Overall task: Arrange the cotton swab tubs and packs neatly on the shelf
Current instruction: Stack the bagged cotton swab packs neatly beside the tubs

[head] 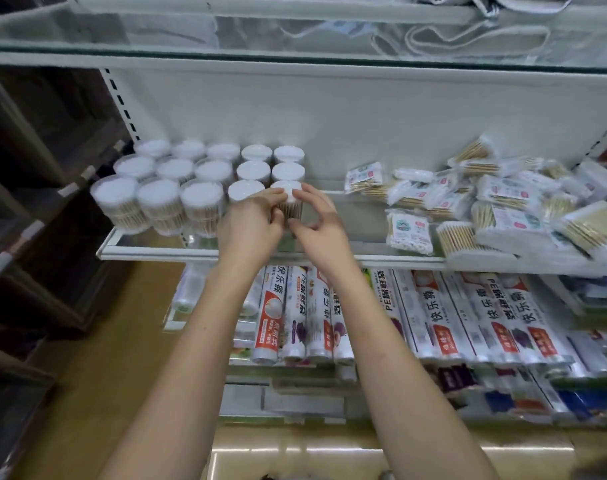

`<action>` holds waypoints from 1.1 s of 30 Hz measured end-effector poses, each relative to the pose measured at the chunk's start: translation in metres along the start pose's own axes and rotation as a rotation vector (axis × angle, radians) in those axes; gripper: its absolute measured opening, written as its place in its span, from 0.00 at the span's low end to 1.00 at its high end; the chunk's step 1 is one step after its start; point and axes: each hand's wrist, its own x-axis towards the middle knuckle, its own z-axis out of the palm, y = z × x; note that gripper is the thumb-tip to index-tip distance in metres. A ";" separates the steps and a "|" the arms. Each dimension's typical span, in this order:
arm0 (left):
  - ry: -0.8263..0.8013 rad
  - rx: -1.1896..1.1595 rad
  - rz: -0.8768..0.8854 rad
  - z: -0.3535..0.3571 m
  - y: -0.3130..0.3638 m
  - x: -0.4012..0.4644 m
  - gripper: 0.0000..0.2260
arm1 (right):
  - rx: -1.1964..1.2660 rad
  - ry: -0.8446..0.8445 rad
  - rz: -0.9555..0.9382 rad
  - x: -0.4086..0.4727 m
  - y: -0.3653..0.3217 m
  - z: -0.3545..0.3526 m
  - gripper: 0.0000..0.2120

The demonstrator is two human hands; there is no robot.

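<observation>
Several round clear tubs of cotton swabs (163, 188) with white lids stand in tidy rows on the left of the white shelf (381, 261). My left hand (251, 225) and my right hand (317, 221) meet around the front right tub (288, 195). The fingers of both curl round its sides, with fingertips on the lid's edge. To the right, several flat packs of cotton swabs (496, 209) lie in a loose, untidy heap. A bare strip of shelf separates the tubs from the packs.
A glass shelf (295, 53) with folded cloth items hangs overhead. Below, rolls of plastic wrap (433, 313) in printed sleeves lie side by side. Dark shelving (35, 202) stands at the left, over a tan floor.
</observation>
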 end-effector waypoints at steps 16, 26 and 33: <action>-0.264 -0.443 -0.020 0.050 0.079 0.052 0.14 | -0.515 0.132 0.006 0.073 -0.022 -0.122 0.12; -0.234 -0.131 0.025 0.103 0.103 0.078 0.14 | -1.271 -0.432 -0.089 0.140 -0.011 -0.157 0.24; -0.036 -0.037 0.017 0.126 0.101 0.088 0.08 | -1.032 -0.390 -0.237 0.154 -0.010 -0.174 0.15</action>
